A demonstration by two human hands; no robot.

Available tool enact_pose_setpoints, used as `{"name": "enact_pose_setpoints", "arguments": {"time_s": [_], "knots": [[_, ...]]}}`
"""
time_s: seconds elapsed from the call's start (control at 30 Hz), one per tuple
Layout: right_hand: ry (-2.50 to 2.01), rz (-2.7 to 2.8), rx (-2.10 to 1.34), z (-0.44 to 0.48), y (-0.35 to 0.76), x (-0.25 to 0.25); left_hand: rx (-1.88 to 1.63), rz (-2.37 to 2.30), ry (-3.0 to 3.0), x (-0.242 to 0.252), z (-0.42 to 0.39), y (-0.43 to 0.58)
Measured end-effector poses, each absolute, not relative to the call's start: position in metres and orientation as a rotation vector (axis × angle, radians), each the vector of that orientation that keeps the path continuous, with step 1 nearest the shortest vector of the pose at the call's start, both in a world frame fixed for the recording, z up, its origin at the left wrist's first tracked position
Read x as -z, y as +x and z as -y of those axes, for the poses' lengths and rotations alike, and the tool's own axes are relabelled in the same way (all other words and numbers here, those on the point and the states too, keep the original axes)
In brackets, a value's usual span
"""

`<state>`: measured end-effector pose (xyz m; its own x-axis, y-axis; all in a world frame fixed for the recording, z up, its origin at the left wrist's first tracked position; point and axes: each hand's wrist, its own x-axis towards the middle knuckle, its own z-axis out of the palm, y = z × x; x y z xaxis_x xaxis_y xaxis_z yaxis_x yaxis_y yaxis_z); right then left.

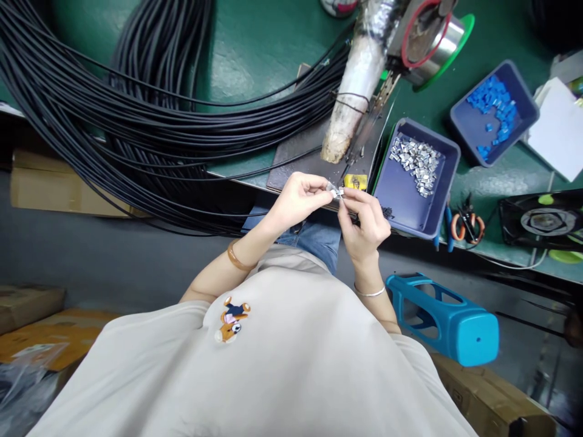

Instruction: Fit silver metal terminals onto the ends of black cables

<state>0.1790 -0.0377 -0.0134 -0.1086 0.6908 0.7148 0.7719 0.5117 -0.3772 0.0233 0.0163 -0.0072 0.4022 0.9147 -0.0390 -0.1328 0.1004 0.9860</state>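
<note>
My left hand point(298, 197) and my right hand point(364, 221) meet at the front edge of the green bench point(255, 54), fingertips pinched together. Between them sits a small shiny metal clip point(336, 193); both hands pinch it. A thin black cable point(255, 173) runs in from the left toward my left fingers; whether it joins the clip is hidden. Just behind my hands lies a dark metal plate point(300, 161) with a tape-wrapped tool point(355, 91) standing over it.
A blue tray point(426, 212) of several metal clips sits right of my hands; a second blue tray point(523, 103) holds blue plastic pieces. A big bundle of black cables point(136, 115) fills the left. Orange-handled cutters point(467, 224), a fan point(544, 221), a blue stool point(450, 321) and a wire spool point(449, 42) lie right.
</note>
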Motion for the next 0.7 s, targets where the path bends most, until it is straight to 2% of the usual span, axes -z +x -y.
{"name": "enact_pose_setpoints", "arguments": {"time_s": [0.7], "knots": [[-1.245,1.751,0.039,0.025,0.177,0.009,-1.007,-0.874,1.182,0.001,-0.021,0.028]]}}
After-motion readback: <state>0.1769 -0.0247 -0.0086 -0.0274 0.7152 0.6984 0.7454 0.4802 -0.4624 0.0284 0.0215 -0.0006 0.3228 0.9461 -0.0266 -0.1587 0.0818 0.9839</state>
